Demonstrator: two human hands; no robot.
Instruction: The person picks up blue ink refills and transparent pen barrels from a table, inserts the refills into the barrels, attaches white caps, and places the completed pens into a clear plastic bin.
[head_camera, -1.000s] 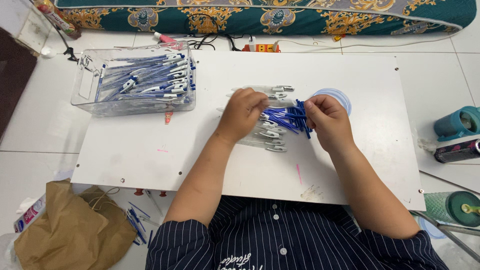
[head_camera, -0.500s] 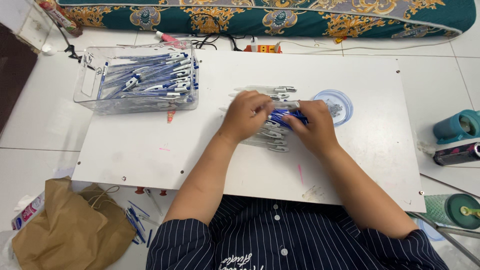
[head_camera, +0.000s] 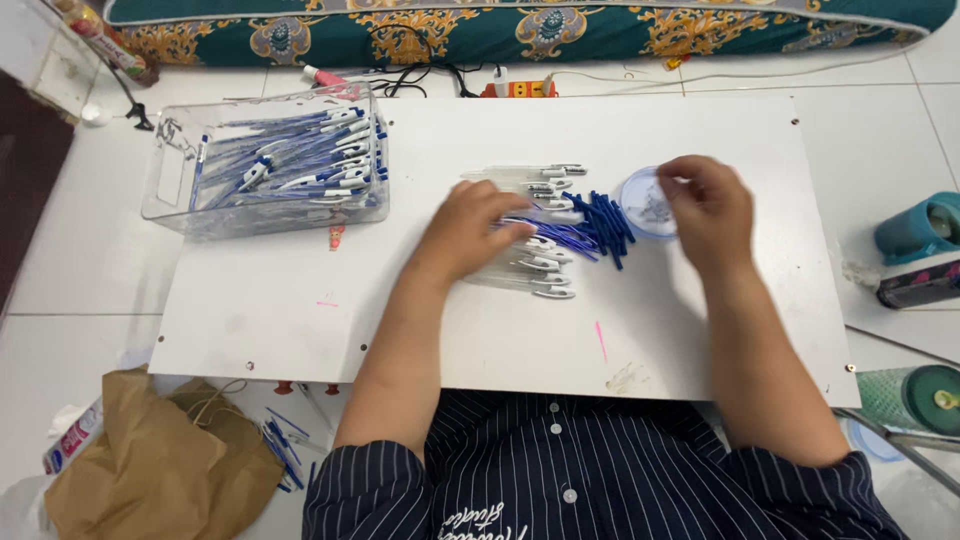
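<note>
My left hand (head_camera: 470, 235) lies on a pile of clear pen barrels (head_camera: 535, 270) in the middle of the white board (head_camera: 300, 330). Its fingers press down on a bundle of blue refills (head_camera: 600, 222) that fans out to the right. My right hand (head_camera: 705, 205) hovers at the right edge of a small round clear dish (head_camera: 638, 205), fingers curled down toward it. That hand is blurred, and I cannot tell whether it pinches anything. More clear barrels with silver clips (head_camera: 545, 180) lie just behind the pile.
A clear plastic bin (head_camera: 270, 175) full of blue-and-white pens stands at the board's back left. A brown paper bag (head_camera: 160, 460) and loose blue refills lie on the floor at front left. Teal containers (head_camera: 915, 230) stand to the right, with cables and a patterned cushion behind.
My right hand has let go of the blue refill bundle and moved right to the round dish. My left hand stays on the pile, and the refills now lie fanned on the board.
</note>
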